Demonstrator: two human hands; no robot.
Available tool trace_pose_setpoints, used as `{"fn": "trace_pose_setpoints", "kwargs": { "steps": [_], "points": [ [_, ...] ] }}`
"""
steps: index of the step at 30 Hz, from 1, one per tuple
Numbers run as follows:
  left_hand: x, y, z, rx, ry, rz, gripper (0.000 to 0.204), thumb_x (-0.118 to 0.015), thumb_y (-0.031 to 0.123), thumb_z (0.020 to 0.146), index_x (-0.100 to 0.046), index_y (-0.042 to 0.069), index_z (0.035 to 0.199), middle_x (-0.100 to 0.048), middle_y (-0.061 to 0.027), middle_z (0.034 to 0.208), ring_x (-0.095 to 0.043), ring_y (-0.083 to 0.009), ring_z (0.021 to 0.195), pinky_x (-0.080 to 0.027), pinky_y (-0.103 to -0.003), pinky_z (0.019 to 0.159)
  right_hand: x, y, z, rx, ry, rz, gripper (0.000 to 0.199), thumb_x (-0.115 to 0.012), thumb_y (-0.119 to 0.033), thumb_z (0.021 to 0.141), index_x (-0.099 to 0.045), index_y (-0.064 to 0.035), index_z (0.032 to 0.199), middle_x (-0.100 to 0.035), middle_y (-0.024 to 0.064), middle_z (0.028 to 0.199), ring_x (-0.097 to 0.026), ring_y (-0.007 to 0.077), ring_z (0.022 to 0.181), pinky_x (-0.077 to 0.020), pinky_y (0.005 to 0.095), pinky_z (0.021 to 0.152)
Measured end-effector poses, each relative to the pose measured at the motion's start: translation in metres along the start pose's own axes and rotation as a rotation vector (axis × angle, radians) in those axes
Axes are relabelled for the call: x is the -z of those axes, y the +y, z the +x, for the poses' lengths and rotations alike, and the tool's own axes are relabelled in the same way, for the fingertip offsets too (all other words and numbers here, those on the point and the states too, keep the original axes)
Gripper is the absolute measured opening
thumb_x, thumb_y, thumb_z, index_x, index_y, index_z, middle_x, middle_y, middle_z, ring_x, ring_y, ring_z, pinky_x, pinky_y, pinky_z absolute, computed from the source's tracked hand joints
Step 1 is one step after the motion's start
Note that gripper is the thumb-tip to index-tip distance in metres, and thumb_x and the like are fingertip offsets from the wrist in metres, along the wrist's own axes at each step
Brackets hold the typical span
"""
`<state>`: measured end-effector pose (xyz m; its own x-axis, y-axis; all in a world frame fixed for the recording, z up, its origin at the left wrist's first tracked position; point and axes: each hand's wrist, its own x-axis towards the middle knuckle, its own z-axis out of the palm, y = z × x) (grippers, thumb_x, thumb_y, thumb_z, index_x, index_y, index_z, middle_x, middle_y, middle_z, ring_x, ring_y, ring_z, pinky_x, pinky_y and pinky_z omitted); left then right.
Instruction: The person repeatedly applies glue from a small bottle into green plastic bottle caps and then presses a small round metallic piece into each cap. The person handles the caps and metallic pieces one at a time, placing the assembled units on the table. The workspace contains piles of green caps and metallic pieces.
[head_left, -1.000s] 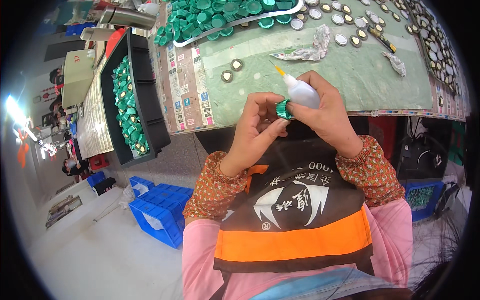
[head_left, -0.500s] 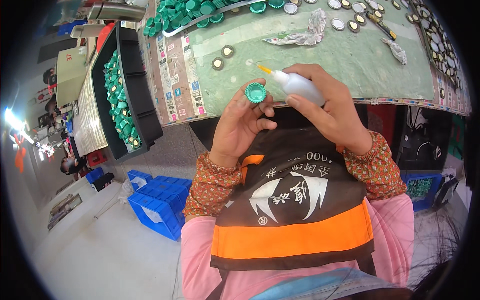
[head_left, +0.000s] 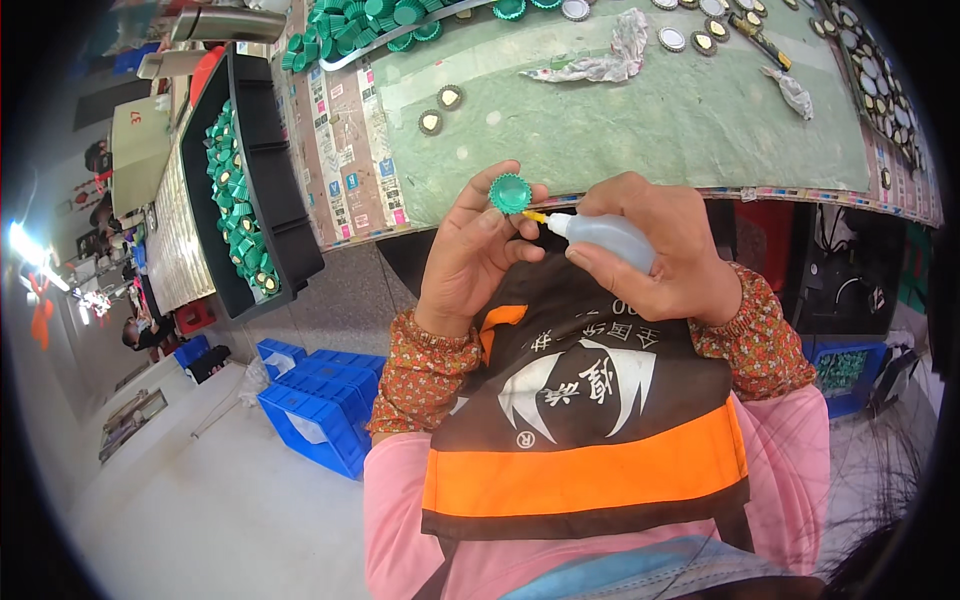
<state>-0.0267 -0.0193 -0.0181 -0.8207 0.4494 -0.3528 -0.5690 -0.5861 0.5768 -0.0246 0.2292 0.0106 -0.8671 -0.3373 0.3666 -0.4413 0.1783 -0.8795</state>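
Note:
A green fluted cap [head_left: 510,194], its hollow side turned up, is pinched between the fingers of my left hand [head_left: 463,255] just off the table's near edge. My right hand [head_left: 668,245] wraps round a translucent white squeeze bottle [head_left: 608,238] tilted toward the left. Its yellow nozzle tip [head_left: 537,217] is at the lower right of the cap, close by its rim; whether they touch I cannot tell. On the green table mat [head_left: 560,130] beyond my hands lie two dark round bottle caps [head_left: 450,97] with pale pieces inside.
Many green fluted caps fill a tray [head_left: 395,32] at the far left. A black bin [head_left: 280,190] of green caps with pale pieces stands at the left. Crumpled tissue [head_left: 625,55], a yellow-black cutter [head_left: 762,42] and scattered crown caps lie far right. Blue crates [head_left: 322,410] sit on the floor.
The squeeze bottle in my right hand has come down and left, its nozzle moving from above the green cap to its lower right rim. My left hand has barely moved.

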Motion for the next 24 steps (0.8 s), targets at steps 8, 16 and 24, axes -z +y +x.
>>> {"fn": "trace_pose_setpoints", "kwargs": {
  "steps": [8,16,24],
  "points": [
    [-0.0011,-0.0016,-0.0029,0.01,0.012,0.06,0.057,-0.059,0.008,0.1,-0.036,0.002,0.151,-0.055,-0.0273,0.137,-0.069,-0.0221,0.103,-0.065,-0.036,0.084,-0.0033,0.0005,-0.0003,0.035,-0.002,-0.056,0.023,-0.077,-0.009,0.085,-0.062,-0.001,0.1,-0.066,0.0125,0.082,-0.067,0.0288,0.065,-0.0495,0.0352,0.057],
    [-0.0044,-0.0025,-0.0047,0.02,0.033,0.121,0.053,-0.06,0.007,0.099,-0.04,0.002,0.148,-0.057,-0.0252,0.136,-0.068,-0.0205,0.1,-0.065,-0.036,0.083,-0.0065,0.0005,-0.0009,0.0,-0.016,-0.04,0.02,-0.075,-0.012,0.087,-0.061,-0.0037,0.099,-0.065,0.0118,0.078,-0.065,0.0316,0.064,-0.0489,0.0376,0.057],
    [-0.0046,-0.0055,-0.0088,0.038,0.057,0.139,0.043,-0.058,0.02,0.102,-0.046,0.002,0.14,-0.063,-0.019,0.125,-0.066,-0.0191,0.096,-0.065,-0.035,0.08,-0.0048,0.0004,-0.0005,-0.091,-0.006,0.048,0.021,-0.073,-0.017,0.089,-0.06,-0.005,0.1,-0.065,0.0127,0.077,-0.067,0.0344,0.067,-0.0511,0.0394,0.059]
  ]
}}
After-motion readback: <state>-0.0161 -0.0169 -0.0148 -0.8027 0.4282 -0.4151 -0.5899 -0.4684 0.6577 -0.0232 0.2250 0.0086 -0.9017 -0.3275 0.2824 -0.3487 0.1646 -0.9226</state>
